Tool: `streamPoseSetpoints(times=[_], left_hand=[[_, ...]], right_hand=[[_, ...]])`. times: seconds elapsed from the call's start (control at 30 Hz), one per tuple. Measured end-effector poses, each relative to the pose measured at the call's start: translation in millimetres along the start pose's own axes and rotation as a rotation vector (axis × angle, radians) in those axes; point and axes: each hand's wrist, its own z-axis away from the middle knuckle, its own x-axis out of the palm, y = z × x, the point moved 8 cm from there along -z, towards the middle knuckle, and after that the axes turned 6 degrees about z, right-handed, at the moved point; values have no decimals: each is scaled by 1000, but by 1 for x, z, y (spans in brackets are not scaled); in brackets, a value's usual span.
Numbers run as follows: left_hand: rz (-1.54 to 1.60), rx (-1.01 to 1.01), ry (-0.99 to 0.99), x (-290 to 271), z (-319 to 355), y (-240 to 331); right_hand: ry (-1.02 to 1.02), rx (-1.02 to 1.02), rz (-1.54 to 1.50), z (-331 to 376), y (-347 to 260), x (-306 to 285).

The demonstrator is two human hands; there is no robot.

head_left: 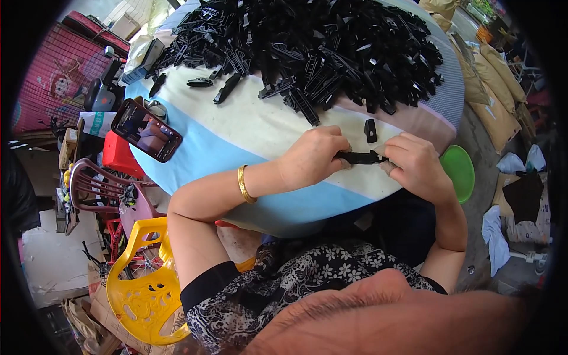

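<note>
A narrow black plastic part [358, 158] is held level between both hands, just above the near right edge of the round table. My left hand [313, 157] pinches its left end, and a gold bangle circles that wrist. At the right end, my right hand [417, 164] grips with thumb and fingers; its fingertips partly hide that end. Just beyond the hands lies a small black plastic piece [370, 131], apart from them. A large heap of black plastic parts [331, 47] covers the far side of the table, with several loose ones at its near left edge.
A striped cloth covers the table [236, 142]. A phone [147, 130] with a lit screen leans at the left edge. Below the right rim is a green basin [458, 174]. A yellow plastic chair [139, 284] stands at lower left, and brown sacks [494, 94] lie at the right.
</note>
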Motion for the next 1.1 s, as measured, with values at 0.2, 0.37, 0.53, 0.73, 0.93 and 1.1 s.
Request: streamPoseSetpoints(times=[0.2, 0.37, 0.53, 0.73, 0.93, 1.1], left_hand=[[-19, 66, 1, 2, -4, 1], [-11, 88, 4, 9, -4, 4], [3, 43, -20, 3, -4, 3], [-551, 73, -8, -39, -3, 0], [-780, 60, -11, -47, -10, -9], [-75, 129, -42, -28, -10, -7]], right_hand=[[7, -50, -89, -4, 6, 7], [-17, -85, -218, -9, -3, 24], [-110, 14, -281, -11, 8, 27], [279, 222, 28, -19, 29, 5], [164, 108, 12, -25, 27, 23], [93, 400, -445, -12, 58, 27]])
